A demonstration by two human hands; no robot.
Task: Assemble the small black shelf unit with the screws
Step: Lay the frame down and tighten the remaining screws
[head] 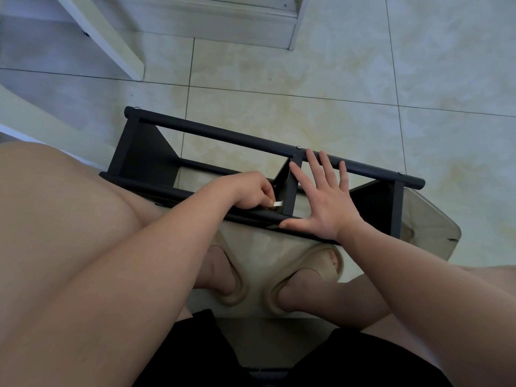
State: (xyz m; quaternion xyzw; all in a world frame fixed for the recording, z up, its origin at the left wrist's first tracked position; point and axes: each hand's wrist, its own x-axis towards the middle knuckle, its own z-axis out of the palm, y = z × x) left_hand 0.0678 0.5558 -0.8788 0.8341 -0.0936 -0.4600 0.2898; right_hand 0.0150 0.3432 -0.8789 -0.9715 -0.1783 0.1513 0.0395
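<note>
The small black shelf unit point(223, 134) lies on its side across the middle of the frame, running from the centre left down toward the right edge, on the pale tiled floor point(307, 74). Its far rail carries three silver screw heads point(298, 148), one at each end and one above the middle panel point(290, 191). The near rail point(167, 191) runs just in front of the person's knees. Flat black panels close the left end point(145, 157) and the right end point(374, 202). The left hand point(245, 191) sits over the near rail just left of the middle panel, its fingers curled and pinching a small silver tool point(277, 203) whose tip points at the foot of that panel; what kind of tool it is cannot be told. The right hand point(326, 202) lies flat over the shelf unit just right of the middle panel, fingers straight and spread apart, the thumb along the near rail and the fingertips reaching the far rail. Below the hands, two feet in beige slippers point(315, 272) rest on the floor, and black shorts point(279, 358) fill the bottom centre. A beige object point(430, 224) shows under the unit's right end. A white furniture leg point(111, 34) slants through the upper left, and a white baseboard point(223, 20) crosses the top centre.
</note>
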